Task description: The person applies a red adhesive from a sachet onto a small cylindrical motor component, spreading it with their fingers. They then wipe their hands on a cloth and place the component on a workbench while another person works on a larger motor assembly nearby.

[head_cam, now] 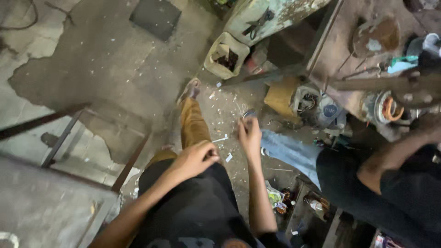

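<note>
One small round grey object [249, 114], held up at the fingertips of the right hand [250, 134], raised above the littered floor [115, 59] just ahead of the knee. Too blurred to tell what kind of thing. Right hand pinching it from below, fingers gathered upward round it.

Left hand [195, 158] curled into a loose fist over the thigh, resting on the black garment [197, 206]; whether anything sits inside the fist, cannot tell.

One leg in tan trousers [193, 124] stretched forward, ending in one sandalled foot [190, 88].

To the right, one other person: a dark sleeve and forearm [390, 160] reaching toward a rusty workbench [340, 41], with one leg in light blue jeans [289, 151] beside the raised hand.

Further out, one pale plastic tub [226, 55] holding dark scraps, near the foot. One dark square plate [155, 17] on the floor, well apart at the top. One copper-wound coil [390, 109] on the bench edge. One metal frame [64, 133] at the left.
</note>
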